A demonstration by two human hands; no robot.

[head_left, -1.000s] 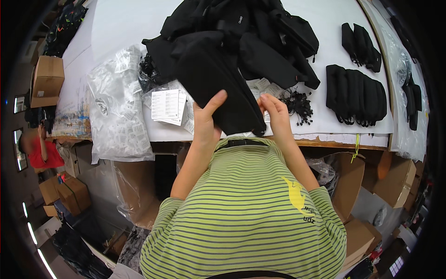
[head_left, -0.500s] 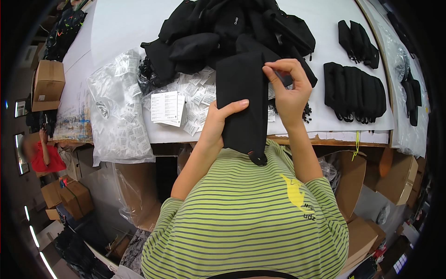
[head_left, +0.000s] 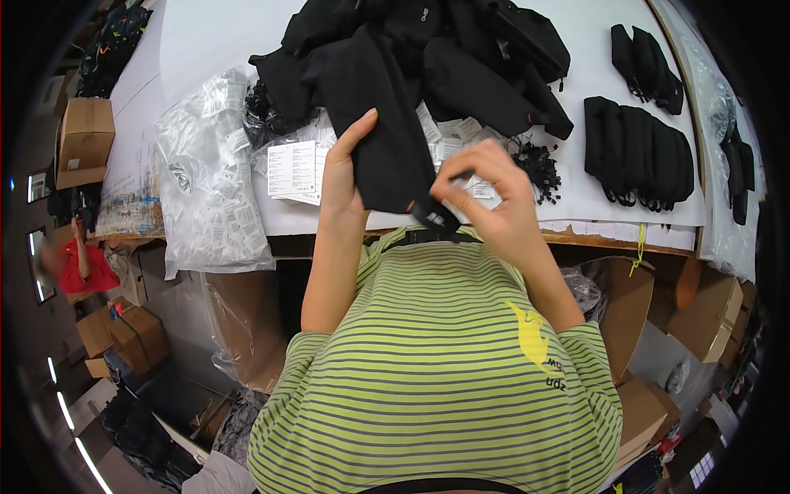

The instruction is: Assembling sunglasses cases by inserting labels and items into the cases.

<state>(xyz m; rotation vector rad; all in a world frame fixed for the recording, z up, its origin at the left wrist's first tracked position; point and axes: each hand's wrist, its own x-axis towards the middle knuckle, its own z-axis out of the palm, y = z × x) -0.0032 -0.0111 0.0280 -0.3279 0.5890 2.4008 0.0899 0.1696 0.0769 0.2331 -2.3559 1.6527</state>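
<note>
The black pouch (head_left: 383, 148) is right in front of me, tilted, with its near end by my striped shirt (head_left: 436, 354) at the front of the white table (head_left: 569, 202). A little red tag (head_left: 411, 206) shows near that end. My left hand (head_left: 344, 169) pinches the pouch, thumb on top and fingers tucked under. My right hand (head_left: 498, 202) has bent fingers close to the near end, but it is blurry, so I cannot tell if they pinch anything.

Close by lie thin black cords (head_left: 539, 169) and small white labels (head_left: 448, 146). On the left are white cards (head_left: 290, 169) and a clear bag (head_left: 212, 173) with more labels. Past my pouch is a big messy heap of pouches (head_left: 485, 90). Off to the right are a neat row of pouches (head_left: 638, 152) and a smaller bunch (head_left: 646, 70). I think the neat ones are done, mine is partway, and the heap is left.
</note>
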